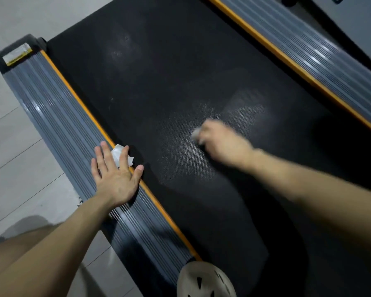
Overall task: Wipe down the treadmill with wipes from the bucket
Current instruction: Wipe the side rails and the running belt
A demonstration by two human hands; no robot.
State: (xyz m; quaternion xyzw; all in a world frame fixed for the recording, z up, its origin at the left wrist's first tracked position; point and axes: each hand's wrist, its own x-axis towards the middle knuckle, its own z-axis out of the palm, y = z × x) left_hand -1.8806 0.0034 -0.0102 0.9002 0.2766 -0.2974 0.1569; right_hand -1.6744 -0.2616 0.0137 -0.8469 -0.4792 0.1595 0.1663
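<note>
The treadmill's black belt (159, 82) fills the middle of the view, with grey ribbed side rails (58, 116) edged in orange on both sides. My left hand (114, 170) lies flat with straight fingers on the left rail, pressing a crumpled white wipe (119, 154) at the belt's edge. My right hand (221, 140), blurred by motion, grips a second white wipe (196, 133) against the belt. A damp, lighter smear (223, 112) shows on the belt around that hand.
A beige perforated shoe (206, 279) stands at the bottom on the belt's near end. Pale floor tiles (13, 146) lie to the left. The right rail (304, 43) runs along the upper right, with a grey surface beyond it. A yellow label (17, 54) sits on the rail's rear end cap.
</note>
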